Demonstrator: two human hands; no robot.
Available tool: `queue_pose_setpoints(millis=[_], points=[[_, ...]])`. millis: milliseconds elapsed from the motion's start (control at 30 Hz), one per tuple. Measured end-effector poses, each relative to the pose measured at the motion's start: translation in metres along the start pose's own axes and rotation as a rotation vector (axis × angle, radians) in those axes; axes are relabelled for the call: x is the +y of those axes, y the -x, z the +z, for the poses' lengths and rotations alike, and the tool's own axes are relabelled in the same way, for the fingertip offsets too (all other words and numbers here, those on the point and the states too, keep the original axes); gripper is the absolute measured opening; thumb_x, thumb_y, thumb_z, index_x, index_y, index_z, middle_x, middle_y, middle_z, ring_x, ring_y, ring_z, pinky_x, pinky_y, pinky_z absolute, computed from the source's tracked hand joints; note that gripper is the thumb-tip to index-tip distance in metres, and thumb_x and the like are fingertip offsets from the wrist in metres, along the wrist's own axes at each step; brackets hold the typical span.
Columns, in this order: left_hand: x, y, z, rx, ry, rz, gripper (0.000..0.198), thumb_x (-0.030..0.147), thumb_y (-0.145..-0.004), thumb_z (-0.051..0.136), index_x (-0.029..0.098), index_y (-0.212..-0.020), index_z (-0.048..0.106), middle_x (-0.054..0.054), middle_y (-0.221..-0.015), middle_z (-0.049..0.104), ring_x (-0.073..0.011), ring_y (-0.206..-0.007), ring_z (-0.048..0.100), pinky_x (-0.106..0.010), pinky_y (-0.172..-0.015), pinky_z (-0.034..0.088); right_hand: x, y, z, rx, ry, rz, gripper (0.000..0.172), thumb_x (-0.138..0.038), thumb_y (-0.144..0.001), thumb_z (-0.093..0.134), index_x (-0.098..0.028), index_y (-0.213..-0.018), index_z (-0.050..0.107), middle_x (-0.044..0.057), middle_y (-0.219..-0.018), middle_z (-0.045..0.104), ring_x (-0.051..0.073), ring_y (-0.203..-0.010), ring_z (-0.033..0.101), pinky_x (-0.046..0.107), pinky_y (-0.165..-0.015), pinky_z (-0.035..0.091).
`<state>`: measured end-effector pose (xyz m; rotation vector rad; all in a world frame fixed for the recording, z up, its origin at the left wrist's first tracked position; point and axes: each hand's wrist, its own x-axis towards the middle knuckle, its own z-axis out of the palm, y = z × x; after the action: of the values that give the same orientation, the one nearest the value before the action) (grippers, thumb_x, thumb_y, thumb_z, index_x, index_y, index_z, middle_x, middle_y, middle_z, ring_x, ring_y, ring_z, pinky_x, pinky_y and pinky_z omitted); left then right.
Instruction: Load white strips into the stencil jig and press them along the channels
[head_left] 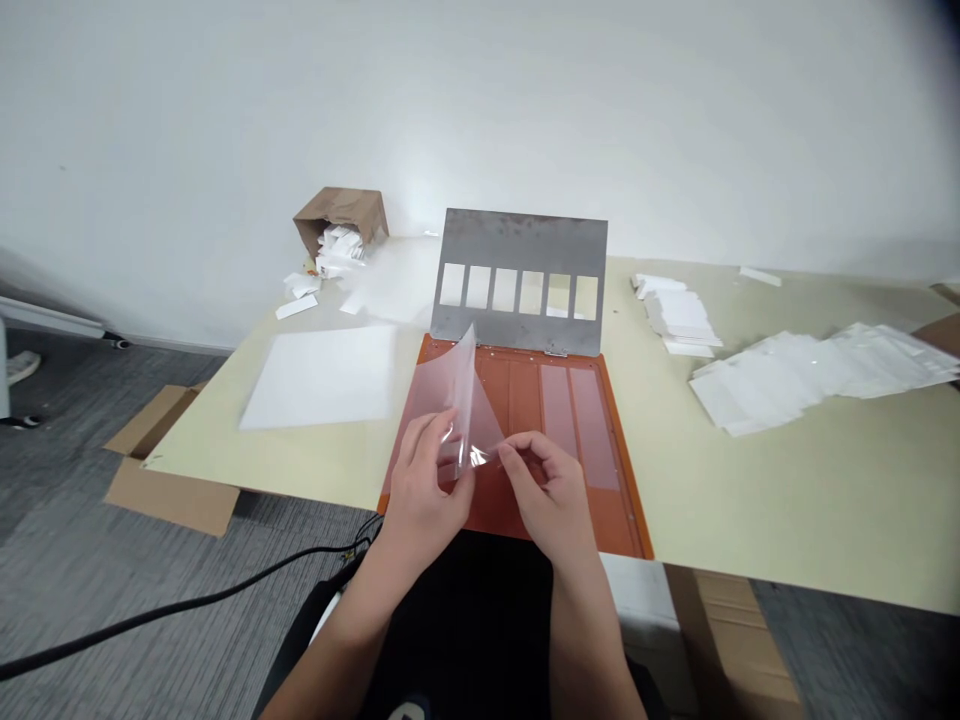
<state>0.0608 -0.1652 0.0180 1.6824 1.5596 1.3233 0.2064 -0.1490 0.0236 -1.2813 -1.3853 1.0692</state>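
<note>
A clear plastic film (466, 395) is curled upright between my hands, over an orange-brown tray (499, 505) with long shallow slots. My left hand (426, 490) is closed on the film's left side, thumb below and fingers above. At the film's lower right corner, my right hand (551, 490) pinches it between thumb and fingertips. Pale translucent strips (596, 425) lie in slots on the tray's right. Hinged to its back edge, a grey metal plate (521, 240) with a row of rectangular windows stands raised. The film and my left hand partly hide the tray's left slots.
A stack of white translucent sheets (322, 375) lies left of the tray. Behind it, a cardboard box (349, 205) on its side spills white paper pieces. White cards (679, 315) and fanned clear sleeves (787, 375) lie on the right. A black cable (202, 600) crosses below left.
</note>
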Motion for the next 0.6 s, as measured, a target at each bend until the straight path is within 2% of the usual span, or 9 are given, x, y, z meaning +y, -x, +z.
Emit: queue_pose_setpoints(millis=[133, 333, 500, 600], points=[[0.0047, -0.0011, 0.0000, 0.020, 0.023, -0.064, 0.053, 0.011, -0.081, 0.059, 0.025, -0.132, 0.048, -0.011, -0.131, 0.048, -0.0190, -0.102, 0.067, -0.025, -0.074, 0.063, 0.0015, 0.0010, 0.0005, 0.024, 0.067, 0.003, 0.021, -0.037, -0.091, 0.055, -0.020, -0.082, 0.065, 0.001, -0.075, 0.068, 0.014, -0.066, 0.062, 0.024, -0.058, 0.049], [0.0037, -0.0020, -0.0022, 0.061, 0.037, -0.104, 0.052, 0.012, -0.082, 0.059, 0.023, -0.132, 0.048, -0.012, -0.131, 0.047, -0.0191, -0.102, 0.065, -0.023, -0.069, 0.062, 0.0048, -0.0007, -0.0009, 0.106, 0.217, -0.040, 0.020, -0.035, -0.091, 0.054, -0.021, -0.082, 0.065, 0.002, -0.078, 0.071, 0.016, -0.071, 0.066, 0.028, -0.065, 0.050], [-0.0001, -0.0026, -0.0026, 0.098, 0.048, -0.129, 0.061, 0.015, -0.078, 0.065, 0.023, -0.136, 0.046, -0.014, -0.132, 0.045, -0.0275, -0.121, 0.055, -0.026, -0.069, 0.062, 0.0082, 0.0028, -0.0021, 0.140, 0.390, -0.096, 0.021, -0.034, -0.092, 0.052, -0.021, -0.081, 0.064, 0.002, -0.077, 0.070, 0.017, -0.070, 0.063, 0.032, -0.071, 0.045], [-0.0021, -0.0029, -0.0006, 0.109, 0.083, -0.177, 0.063, 0.018, -0.076, 0.068, 0.023, -0.135, 0.046, -0.013, -0.131, 0.044, -0.0268, -0.115, 0.059, -0.030, -0.072, 0.062, 0.0098, 0.0067, 0.0002, 0.188, 0.528, -0.119, 0.021, -0.033, -0.092, 0.050, -0.020, -0.081, 0.063, 0.003, -0.079, 0.071, 0.019, -0.076, 0.062, 0.035, -0.078, 0.038]])
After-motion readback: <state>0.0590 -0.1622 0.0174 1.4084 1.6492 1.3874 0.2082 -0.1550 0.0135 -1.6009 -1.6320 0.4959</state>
